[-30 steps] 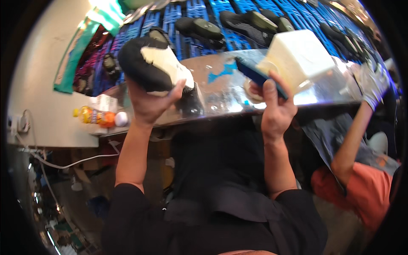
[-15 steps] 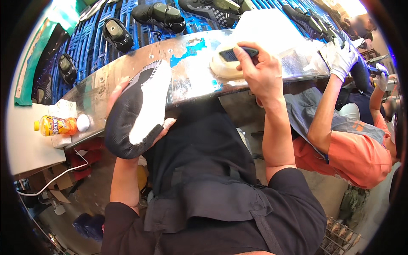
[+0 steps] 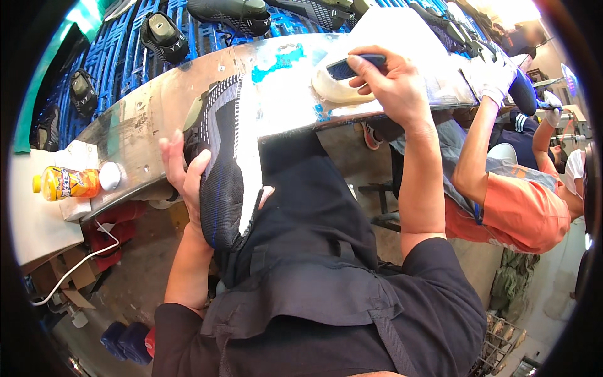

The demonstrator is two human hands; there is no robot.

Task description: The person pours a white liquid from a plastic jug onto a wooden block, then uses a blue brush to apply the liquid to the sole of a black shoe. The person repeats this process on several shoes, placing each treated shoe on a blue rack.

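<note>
My left hand [image 3: 186,164] grips a black and grey knit shoe upper [image 3: 221,191] with a white underside, its toe pointing toward me. The fingers wrap its left side, and one fingertip shows past the right edge. Over the bench, my right hand [image 3: 402,88] pinches a dark brush [image 3: 341,69] between thumb and fingers. Its bristle side is held at the mouth of a shallow whitish bowl [image 3: 330,96]; whether the bristles touch what is inside, I cannot tell.
A metal-topped bench [image 3: 188,85] runs across in front of me. Beyond it, several dark shoes [image 3: 164,38] stand on a blue slatted conveyor [image 3: 129,69]. An orange bottle [image 3: 69,183] is at the left. A co-worker's gloved hand [image 3: 490,78] works at the right.
The shoe upper has swung right and rolled, showing more of its knit side and less white underside. My left fingers have come into view. The brush has tilted slightly at the bowl.
</note>
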